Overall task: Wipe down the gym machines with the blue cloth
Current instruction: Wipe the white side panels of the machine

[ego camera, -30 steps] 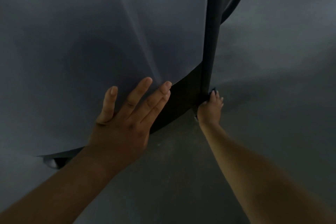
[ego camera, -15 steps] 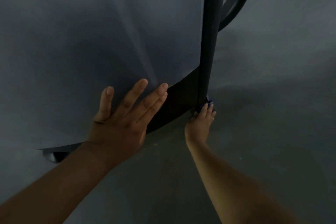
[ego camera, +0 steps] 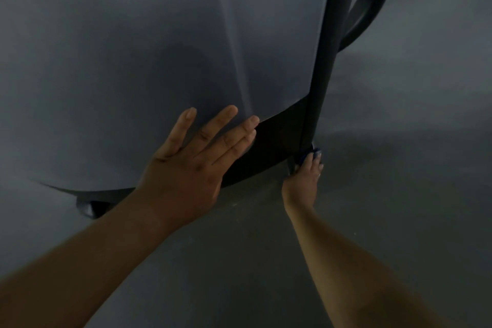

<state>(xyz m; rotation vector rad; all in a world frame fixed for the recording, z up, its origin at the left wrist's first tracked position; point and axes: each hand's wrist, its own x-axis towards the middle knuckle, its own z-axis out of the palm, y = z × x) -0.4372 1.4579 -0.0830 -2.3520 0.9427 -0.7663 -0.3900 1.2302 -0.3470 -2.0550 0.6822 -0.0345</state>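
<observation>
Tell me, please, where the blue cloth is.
The blue cloth is right of centre in the head view, under the right hand, low on the black post.

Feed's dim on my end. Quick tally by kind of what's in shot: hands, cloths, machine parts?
Hands: 2, left hand and right hand
Cloths: 1, blue cloth
Machine parts: 3, grey panel, black post, black curved bar
Total: 6

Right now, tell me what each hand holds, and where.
Right hand presses the blue cloth under its fingertips against the post; left hand holds nothing.
</observation>
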